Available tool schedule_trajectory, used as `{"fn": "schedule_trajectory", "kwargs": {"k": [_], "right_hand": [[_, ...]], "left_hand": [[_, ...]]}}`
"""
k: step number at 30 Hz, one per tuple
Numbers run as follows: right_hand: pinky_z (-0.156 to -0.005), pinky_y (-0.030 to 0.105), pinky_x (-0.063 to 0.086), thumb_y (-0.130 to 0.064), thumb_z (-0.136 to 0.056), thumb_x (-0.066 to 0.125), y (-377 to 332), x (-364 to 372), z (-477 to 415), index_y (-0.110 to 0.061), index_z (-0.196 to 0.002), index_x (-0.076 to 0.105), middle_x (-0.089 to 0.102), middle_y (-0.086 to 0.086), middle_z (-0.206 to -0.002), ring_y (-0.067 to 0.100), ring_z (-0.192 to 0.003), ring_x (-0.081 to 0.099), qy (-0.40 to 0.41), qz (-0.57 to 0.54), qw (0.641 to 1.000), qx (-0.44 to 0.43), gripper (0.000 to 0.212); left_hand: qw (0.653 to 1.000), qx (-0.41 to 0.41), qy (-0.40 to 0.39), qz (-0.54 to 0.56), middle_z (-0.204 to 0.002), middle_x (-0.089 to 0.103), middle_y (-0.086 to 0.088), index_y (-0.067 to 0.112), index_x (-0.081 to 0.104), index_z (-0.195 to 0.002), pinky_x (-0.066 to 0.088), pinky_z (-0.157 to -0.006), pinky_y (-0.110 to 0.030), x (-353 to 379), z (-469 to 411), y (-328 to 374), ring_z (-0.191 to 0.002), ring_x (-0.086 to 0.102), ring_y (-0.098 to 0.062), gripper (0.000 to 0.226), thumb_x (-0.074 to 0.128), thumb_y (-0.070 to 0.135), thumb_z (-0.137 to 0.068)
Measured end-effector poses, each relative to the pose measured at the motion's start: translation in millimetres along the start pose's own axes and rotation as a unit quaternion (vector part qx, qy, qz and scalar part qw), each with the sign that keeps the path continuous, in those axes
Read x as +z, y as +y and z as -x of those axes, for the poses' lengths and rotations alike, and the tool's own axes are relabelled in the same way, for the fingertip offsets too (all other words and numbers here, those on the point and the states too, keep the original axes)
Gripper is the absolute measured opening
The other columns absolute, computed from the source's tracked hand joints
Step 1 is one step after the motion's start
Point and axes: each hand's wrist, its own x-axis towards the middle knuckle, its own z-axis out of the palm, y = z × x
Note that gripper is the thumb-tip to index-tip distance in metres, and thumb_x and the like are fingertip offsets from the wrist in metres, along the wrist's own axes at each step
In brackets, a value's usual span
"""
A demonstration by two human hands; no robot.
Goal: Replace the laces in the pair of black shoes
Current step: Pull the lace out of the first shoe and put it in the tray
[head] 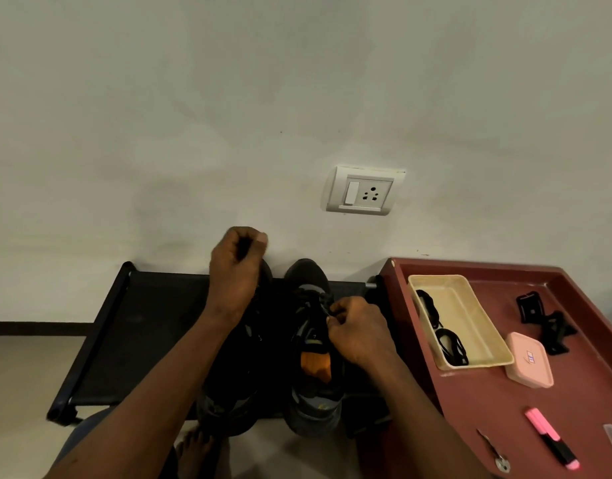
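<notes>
Black shoes stand as a pair on a low black rack [125, 340] against the wall, toes toward the wall: the left shoe [228, 402] mostly hidden under the left forearm, the right shoe [315, 385] showing an orange insole just below the right hand. The left hand [235, 267] is raised above the left shoe's toe, its fingers curled into a fist round a dark strand that looks like lace [244, 249]. The right hand [360, 331] sits over the right shoe's tongue, thumb and fingertips pinching a lace end at the eyelets. To the right of that hand, a maroon table [487, 409] carries a cream tray [470, 305] holding black goggles [449, 340], a pink box [529, 359] and a pink highlighter [550, 440]. A wall socket [363, 191] is above the right hand.
</notes>
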Motion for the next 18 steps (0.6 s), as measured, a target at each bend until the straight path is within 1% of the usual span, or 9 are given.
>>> {"fn": "schedule_trajectory", "kwargs": {"k": [2,3,5,7,9,11,12,14,18], "right_hand": [[-0.065,0.020,0.056,-0.025,-0.098,0.068,-2,0,1,-0.025,-0.116,0.068,0.061,-0.015,-0.084,0.003,-0.074,0.065,0.000,0.006,1.000,-0.002,0.018],[-0.068,0.024,0.059,-0.025,-0.098,0.067,-3,-1,1,-0.025,-0.116,0.068,0.062,-0.014,-0.085,0.005,-0.075,0.066,0.001,0.006,1.000,-0.003,0.018],[-0.073,0.032,0.063,-0.025,-0.098,0.066,-5,-1,1,-0.027,-0.113,0.067,0.065,-0.010,-0.089,0.009,-0.078,0.069,0.003,0.011,1.000,-0.004,0.016],[-0.074,0.034,0.064,-0.024,-0.098,0.067,-6,0,3,-0.032,-0.104,0.065,0.067,-0.008,-0.092,0.009,-0.078,0.070,0.005,0.014,1.000,-0.010,0.010],[-0.072,0.030,0.063,-0.022,-0.097,0.068,-6,1,3,-0.034,-0.095,0.063,0.067,-0.009,-0.092,0.007,-0.077,0.068,0.012,0.022,0.999,-0.025,0.013],[-0.069,0.026,0.061,-0.022,-0.097,0.069,-5,1,4,-0.036,-0.089,0.061,0.066,-0.011,-0.089,0.006,-0.075,0.068,0.016,0.021,0.999,-0.026,0.018],[-0.070,0.027,0.062,-0.021,-0.097,0.069,-5,2,4,-0.035,-0.090,0.062,0.066,-0.011,-0.088,0.006,-0.076,0.068,0.017,0.015,1.000,-0.022,0.018],[-0.074,0.031,0.064,-0.020,-0.097,0.068,-5,3,3,-0.031,-0.099,0.067,0.068,-0.009,-0.091,0.008,-0.079,0.069,0.017,0.006,1.000,-0.018,0.011],[-0.077,0.033,0.064,-0.017,-0.098,0.068,-6,4,3,-0.026,-0.113,0.069,0.066,-0.009,-0.096,0.008,-0.084,0.069,0.025,-0.003,1.000,-0.014,0.018]], "left_hand": [[0.988,0.022,-0.098,-0.121,-0.079,0.069,0.006,0.025,0.071,-0.094,0.056,-0.071,-0.033,4,7,-7,-0.072,0.065,-0.011,0.007,0.072,0.032,-0.095],[0.970,0.041,-0.140,-0.195,-0.077,0.069,0.008,0.031,0.073,-0.093,0.055,-0.070,-0.031,7,11,-9,-0.071,0.065,-0.006,0.013,0.073,0.044,-0.090],[0.909,0.083,-0.204,-0.353,-0.078,0.067,0.016,0.042,0.073,-0.096,0.051,-0.068,-0.026,13,18,-12,-0.073,0.061,-0.001,0.027,0.065,0.063,-0.083],[0.856,0.121,-0.238,-0.442,-0.081,0.060,0.020,0.047,0.072,-0.105,0.047,-0.068,-0.025,20,23,-16,-0.075,0.057,0.001,0.031,0.062,0.066,-0.083],[0.828,0.134,-0.252,-0.482,-0.084,0.053,0.018,0.045,0.072,-0.108,0.047,-0.072,-0.028,28,28,-22,-0.081,0.058,-0.005,0.030,0.063,0.064,-0.087],[0.824,0.131,-0.245,-0.494,-0.084,0.052,0.016,0.041,0.073,-0.104,0.045,-0.071,-0.028,33,33,-26,-0.083,0.058,-0.008,0.026,0.063,0.060,-0.090],[0.827,0.128,-0.236,-0.494,-0.083,0.052,0.015,0.039,0.072,-0.101,0.042,-0.069,-0.027,35,35,-28,-0.081,0.057,-0.008,0.023,0.063,0.056,-0.091],[0.833,0.117,-0.222,-0.493,-0.079,0.052,0.015,0.036,0.070,-0.096,0.038,-0.066,-0.025,37,37,-29,-0.076,0.055,-0.007,0.019,0.062,0.052,-0.093],[0.824,0.107,-0.226,-0.509,-0.076,0.055,0.013,0.036,0.068,-0.093,0.039,-0.063,-0.026,39,37,-27,-0.072,0.054,-0.007,0.020,0.060,0.054,-0.091]]}}
